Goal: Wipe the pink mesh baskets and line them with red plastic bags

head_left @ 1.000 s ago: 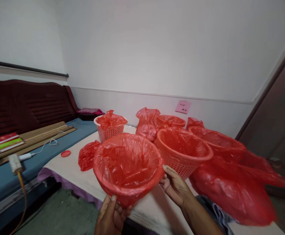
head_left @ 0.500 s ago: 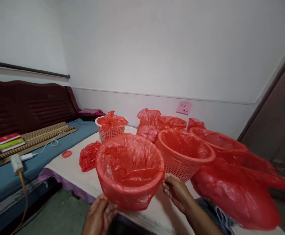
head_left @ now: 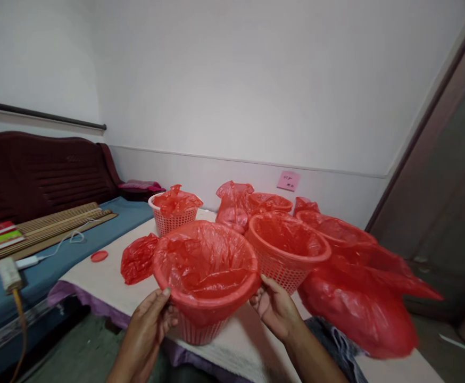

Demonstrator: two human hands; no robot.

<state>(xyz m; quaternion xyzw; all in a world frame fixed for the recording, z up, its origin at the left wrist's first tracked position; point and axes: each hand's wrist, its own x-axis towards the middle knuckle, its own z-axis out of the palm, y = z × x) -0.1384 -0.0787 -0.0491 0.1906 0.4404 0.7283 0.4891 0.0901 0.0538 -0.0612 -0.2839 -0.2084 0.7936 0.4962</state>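
Note:
A basket [head_left: 206, 266] lined with a red plastic bag stands at the table's near edge, the bag folded over its rim. At the rim's left front, my left hand [head_left: 150, 324] holds the bag's edge between thumb and curled fingers. My right hand [head_left: 274, 308] pinches the bag at the right side of the rim. Behind and to the right is another lined basket [head_left: 286, 250], close to the first. A crumpled red bag [head_left: 139, 259] lies just left of the near basket.
A white basket [head_left: 174, 215] with a red bag stands at the back left. Large red bags [head_left: 360, 308] spread on the right. A red disc [head_left: 99, 256] lies on the table [head_left: 113, 282]. A pink note [head_left: 288, 181] is on the wall. Folded denim [head_left: 336, 346] lies near my right forearm.
The bag's front part has come up, so the near basket's ribbed lower side now shows. Both hands have risen a little along the rim. The view has shifted to the right.

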